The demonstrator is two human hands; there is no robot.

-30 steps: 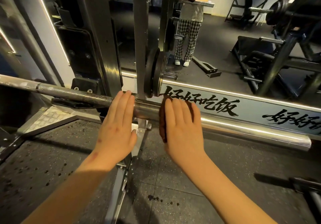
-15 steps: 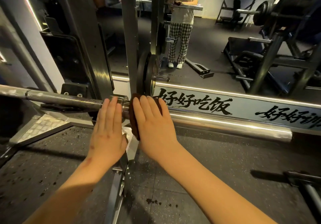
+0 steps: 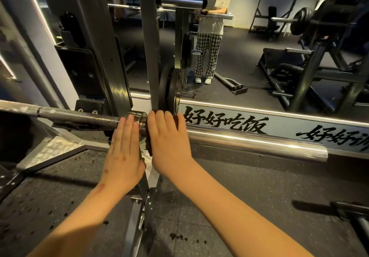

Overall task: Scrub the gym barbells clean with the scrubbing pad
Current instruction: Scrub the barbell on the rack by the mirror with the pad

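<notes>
The hands lie flat, fingers straight: the left hand (image 3: 124,153) rests on the barbell (image 3: 79,117) shaft just left of the collar (image 3: 139,117), and the right hand (image 3: 169,143) presses the dark scrubbing pad (image 3: 149,147) onto the inner end of the sleeve (image 3: 249,139), beside the rack upright (image 3: 149,57). Nothing grips the pad, so it could slip off and drop. The sleeve may also spin under it, wasting the stroke.

Polished chrome barbell sleeve (image 3: 259,139) bare to the right, grey steel rack upright (image 3: 150,57) and black round weight plates (image 3: 169,91) close behind, dark rubber floor (image 3: 259,187) open beneath.
</notes>
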